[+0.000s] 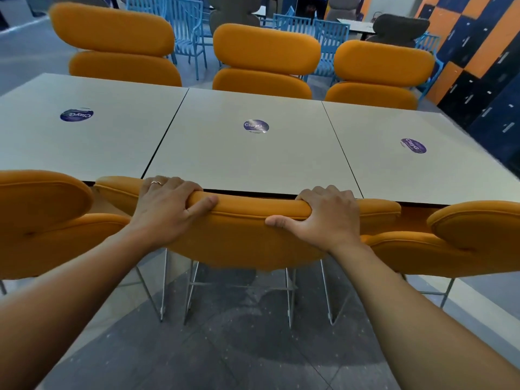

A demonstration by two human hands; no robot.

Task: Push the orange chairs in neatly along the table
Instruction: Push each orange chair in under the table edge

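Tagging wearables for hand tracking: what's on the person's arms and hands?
Left hand: one slim gold-toned ring. Right hand: nothing worn. Left arm and right arm bare to the frame edge; no sleeves, gloves, watch or bracelet visible.

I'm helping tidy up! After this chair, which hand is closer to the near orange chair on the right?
Probably the right hand. It grips the middle chair on the end beside that right chair; the left hand grips the far end and would have to cross over.
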